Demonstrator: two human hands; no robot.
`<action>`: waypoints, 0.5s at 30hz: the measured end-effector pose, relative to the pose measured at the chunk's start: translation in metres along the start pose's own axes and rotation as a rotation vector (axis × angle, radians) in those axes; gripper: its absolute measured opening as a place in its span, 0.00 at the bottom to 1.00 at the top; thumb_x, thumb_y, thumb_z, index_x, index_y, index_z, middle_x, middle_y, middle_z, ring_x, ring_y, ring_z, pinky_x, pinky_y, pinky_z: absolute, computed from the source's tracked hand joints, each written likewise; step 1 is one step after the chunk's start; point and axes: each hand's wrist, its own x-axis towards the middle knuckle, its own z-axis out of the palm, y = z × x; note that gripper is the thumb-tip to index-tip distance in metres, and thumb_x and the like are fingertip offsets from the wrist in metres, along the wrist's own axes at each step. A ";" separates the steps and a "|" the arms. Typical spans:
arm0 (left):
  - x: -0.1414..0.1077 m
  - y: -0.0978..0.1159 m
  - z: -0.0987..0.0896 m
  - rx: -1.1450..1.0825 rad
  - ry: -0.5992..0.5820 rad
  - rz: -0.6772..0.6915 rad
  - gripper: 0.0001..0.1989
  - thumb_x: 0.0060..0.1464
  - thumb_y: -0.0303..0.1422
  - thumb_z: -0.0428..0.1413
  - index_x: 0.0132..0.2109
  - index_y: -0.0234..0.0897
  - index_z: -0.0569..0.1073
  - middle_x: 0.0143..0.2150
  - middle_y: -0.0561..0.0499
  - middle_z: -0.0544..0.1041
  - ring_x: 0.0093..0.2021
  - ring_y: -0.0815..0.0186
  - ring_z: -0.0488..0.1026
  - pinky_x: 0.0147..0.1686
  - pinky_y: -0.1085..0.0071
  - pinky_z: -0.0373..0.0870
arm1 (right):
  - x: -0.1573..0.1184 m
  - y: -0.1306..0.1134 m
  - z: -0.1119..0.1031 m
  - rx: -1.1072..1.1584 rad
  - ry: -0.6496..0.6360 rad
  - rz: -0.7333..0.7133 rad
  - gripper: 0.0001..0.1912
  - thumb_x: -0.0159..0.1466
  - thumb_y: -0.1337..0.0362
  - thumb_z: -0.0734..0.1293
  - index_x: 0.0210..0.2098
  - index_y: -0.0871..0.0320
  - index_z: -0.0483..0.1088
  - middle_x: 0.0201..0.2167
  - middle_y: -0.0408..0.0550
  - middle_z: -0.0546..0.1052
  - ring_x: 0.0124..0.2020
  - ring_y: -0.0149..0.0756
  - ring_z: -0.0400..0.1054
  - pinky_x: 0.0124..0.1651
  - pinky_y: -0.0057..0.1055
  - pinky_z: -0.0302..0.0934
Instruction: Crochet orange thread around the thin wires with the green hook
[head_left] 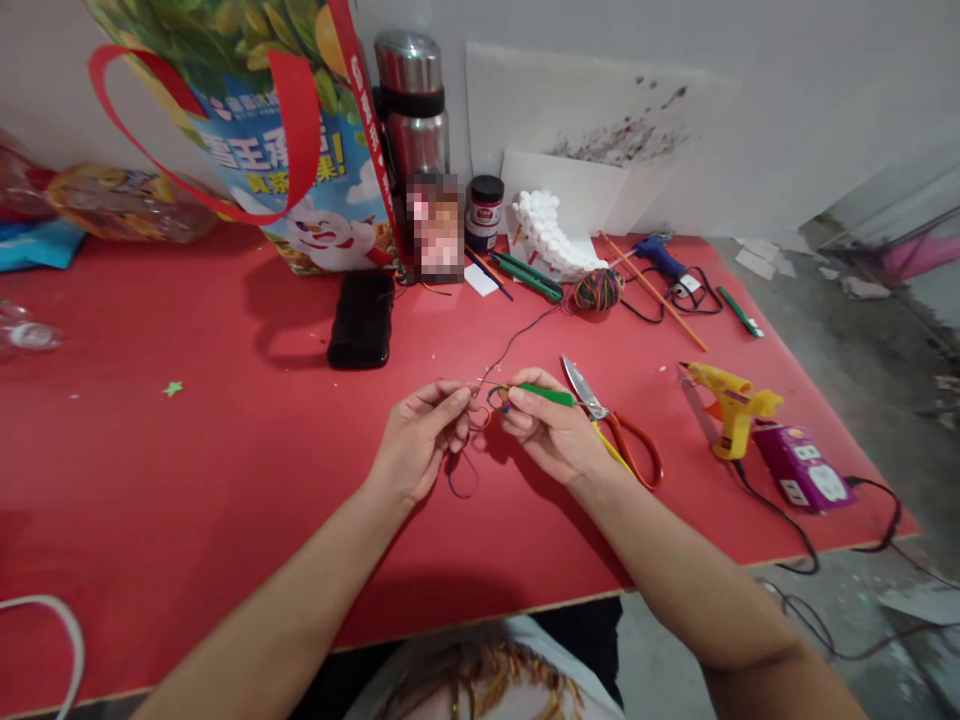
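Observation:
Near the middle of the red table (247, 500), my left hand (424, 435) pinches a thin dark yarn (517, 338) between thumb and fingers. Just to its right, my right hand (551, 425) is closed on a green-handled tool (547, 394), whose thin tip points left toward my left fingertips. Small loops of yarn lie between the two hands, and another loop hangs below my left fingers. From there the strand runs up to a multicoloured yarn ball (598, 289). Scissors with orange handles (637, 450) lie open just right of my right hand.
On the right are a yellow glue gun (731, 405), a purple box (804, 468) and cables. Behind my hands stand a black phone (361, 320) lying flat, a large bag (300, 150), a steel flask (415, 110), a jar (484, 213) and a green cutter (527, 277).

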 end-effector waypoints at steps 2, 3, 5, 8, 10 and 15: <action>0.001 -0.002 -0.001 0.018 0.002 0.014 0.11 0.49 0.37 0.71 0.37 0.34 0.84 0.26 0.51 0.78 0.22 0.75 0.69 0.20 0.81 0.65 | 0.000 0.001 -0.001 -0.004 0.002 -0.015 0.10 0.56 0.68 0.78 0.35 0.56 0.75 0.24 0.36 0.73 0.21 0.21 0.58 0.26 0.22 0.57; 0.001 -0.003 -0.002 0.033 0.001 0.020 0.11 0.50 0.38 0.70 0.37 0.34 0.84 0.26 0.50 0.78 0.23 0.74 0.70 0.21 0.80 0.66 | 0.000 0.001 -0.001 -0.007 0.002 -0.021 0.10 0.56 0.68 0.78 0.36 0.56 0.75 0.24 0.36 0.73 0.21 0.21 0.58 0.27 0.22 0.57; 0.002 -0.006 -0.004 0.066 0.010 0.035 0.11 0.52 0.39 0.69 0.36 0.35 0.84 0.26 0.50 0.78 0.24 0.73 0.71 0.22 0.79 0.67 | 0.000 0.002 -0.002 -0.013 0.005 -0.028 0.10 0.57 0.68 0.78 0.36 0.56 0.75 0.25 0.37 0.74 0.22 0.21 0.59 0.27 0.23 0.57; 0.003 -0.009 -0.006 0.124 0.052 0.071 0.12 0.53 0.41 0.68 0.36 0.36 0.84 0.25 0.51 0.77 0.22 0.74 0.70 0.21 0.79 0.64 | -0.001 0.002 -0.001 -0.021 0.012 -0.035 0.11 0.56 0.68 0.78 0.36 0.55 0.75 0.25 0.37 0.74 0.22 0.22 0.59 0.27 0.23 0.56; 0.005 -0.009 -0.008 0.141 0.084 0.084 0.13 0.54 0.42 0.67 0.36 0.35 0.83 0.23 0.52 0.75 0.20 0.74 0.67 0.19 0.79 0.61 | -0.001 0.002 -0.001 -0.021 0.008 -0.039 0.11 0.56 0.68 0.78 0.36 0.55 0.75 0.25 0.37 0.73 0.22 0.22 0.58 0.27 0.23 0.55; 0.013 -0.005 -0.013 0.072 0.215 0.174 0.12 0.51 0.39 0.68 0.35 0.34 0.82 0.28 0.50 0.77 0.24 0.73 0.70 0.21 0.78 0.64 | -0.004 -0.006 -0.002 -0.020 -0.052 -0.048 0.11 0.56 0.66 0.78 0.36 0.55 0.75 0.24 0.38 0.72 0.20 0.21 0.52 0.26 0.24 0.51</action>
